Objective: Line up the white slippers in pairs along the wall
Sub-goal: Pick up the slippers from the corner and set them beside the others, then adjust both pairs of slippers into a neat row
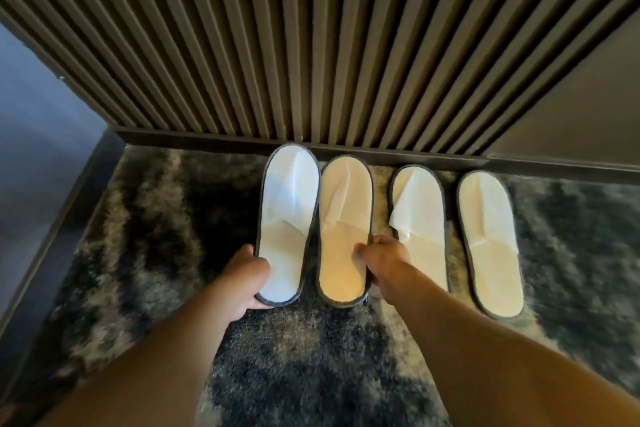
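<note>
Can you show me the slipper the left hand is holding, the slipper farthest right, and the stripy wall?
left-held slipper (289, 198), head view, toe cover.
rightmost slipper (498, 277), head view, insole.
ribbed wall (311, 45), head view, middle slats.

I count four white slippers with dark trim in a row along the slatted wall (311, 45): the first slipper (289, 218), second slipper (344, 229), third slipper (419, 218) and fourth slipper (490, 239). They lie on one shaggy dark rug (138, 236). Two of my hands are here, my left hand (247, 282) and my right hand (384, 262), one slipper in each.
</note>
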